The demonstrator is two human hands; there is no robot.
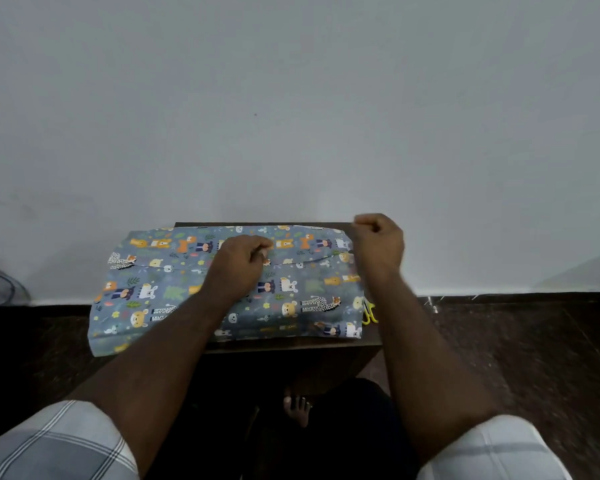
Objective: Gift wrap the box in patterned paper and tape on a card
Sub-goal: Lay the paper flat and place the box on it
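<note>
1. The box is hidden under the patterned paper [229, 292] covering the small dark table [291, 344]; no card shows.
2. The left hand [239, 261] rests curled on the paper's seam; whether it pinches anything, I cannot tell.
3. The right hand [378, 244] hovers fisted at the paper's far right corner; yellow scissors [369, 311] peek out beside the paper.

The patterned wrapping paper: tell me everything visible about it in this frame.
The patterned wrapping paper is grey-blue, printed with cartoon animals and leaves. It lies folded over something on a small dark table, its overlapping edge running across the top. The left hand rests on that seam, fingers curled. Its left end overhangs the table.
</note>
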